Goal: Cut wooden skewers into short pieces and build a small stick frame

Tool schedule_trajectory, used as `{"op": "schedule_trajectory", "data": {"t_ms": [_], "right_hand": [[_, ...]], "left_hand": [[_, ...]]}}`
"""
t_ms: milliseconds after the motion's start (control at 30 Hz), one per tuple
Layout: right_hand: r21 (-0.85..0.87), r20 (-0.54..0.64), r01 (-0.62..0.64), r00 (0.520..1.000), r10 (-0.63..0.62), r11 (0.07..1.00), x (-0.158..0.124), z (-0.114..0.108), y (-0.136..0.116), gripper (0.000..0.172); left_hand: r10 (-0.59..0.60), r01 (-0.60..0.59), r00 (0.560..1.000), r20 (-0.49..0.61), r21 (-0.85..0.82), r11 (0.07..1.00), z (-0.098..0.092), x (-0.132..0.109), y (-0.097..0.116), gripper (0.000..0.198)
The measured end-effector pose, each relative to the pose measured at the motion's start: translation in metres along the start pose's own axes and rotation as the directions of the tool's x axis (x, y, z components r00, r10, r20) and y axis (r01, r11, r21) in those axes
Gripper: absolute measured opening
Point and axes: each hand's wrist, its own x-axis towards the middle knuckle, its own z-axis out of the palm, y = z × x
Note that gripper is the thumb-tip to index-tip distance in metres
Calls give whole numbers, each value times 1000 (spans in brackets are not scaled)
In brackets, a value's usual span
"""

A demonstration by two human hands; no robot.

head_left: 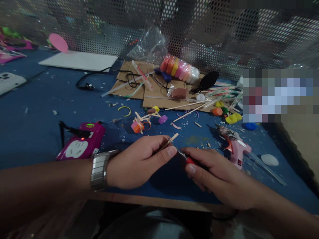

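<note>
Pale, narrow wooden stick piece (173,137): it sits in the person's left hand (139,161), pinched between thumb and bent fingers, one end jutting up past the fingertips above the blue tabletop (42,113). The right hand (214,172) is curled around a red-handled metal hand tool (189,161), thumb pressed along the handle. The tool's metal end points at the left thumb tip; whether it touches the wood cannot be told, since the thumb covers that spot. A silver metal-band watch (99,171) circles the left wrist.

Just beyond the left hand lies a small construction of pale sticks and coloured lumps (136,126), pink and orange at its near end. A smooth purple lump (162,119) is at its right side, and a curved yellow strip (129,109) lies near it on the left.

Near the left forearm rests a glossy magenta device (97,133) with a lit red light. Beside the right hand lies a pink glue gun (240,149), a clear rod (270,170) extending behind it and a flattened white lump (269,160) near the rod.

Farther back, flat brown cardboard (133,91) carries a clear-wrapped row of coloured blocks (176,68) and a black oblong object (208,80). Beyond stands a perforated grey metal screen (99,31), with a flat white board (79,60) before it.
</note>
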Motion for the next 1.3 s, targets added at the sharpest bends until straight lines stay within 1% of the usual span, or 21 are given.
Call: {"op": "schedule_trajectory", "data": {"t_ms": [433, 600, 800, 1000, 1300], "right_hand": [[2, -4, 4, 1000, -4, 1000, 0, 1, 0, 23], [-13, 5, 1, 1000, -1, 1000, 0, 1, 0, 28], [-16, 0, 6, 1000, -6, 1000, 0, 0, -2, 24], [-17, -6, -4, 1000, 4, 1000, 0, 0, 0, 21], [-25, -18, -4, 1000, 3, 1000, 1, 1, 1, 25]], "left_hand": [[2, -2, 1000, 1, 25, 1000, -1, 1, 1, 45], [-11, 11, 1000, 6, 11, 1000, -1, 1, 1, 45], [-8, 8, 1000, 3, 25, 1000, -1, 0, 1, 44], [-14, 14, 1000, 9, 1, 1000, -1, 0, 1, 45], [-15, 15, 1000, 9, 7, 1000, 0, 0, 1, 47]]}}
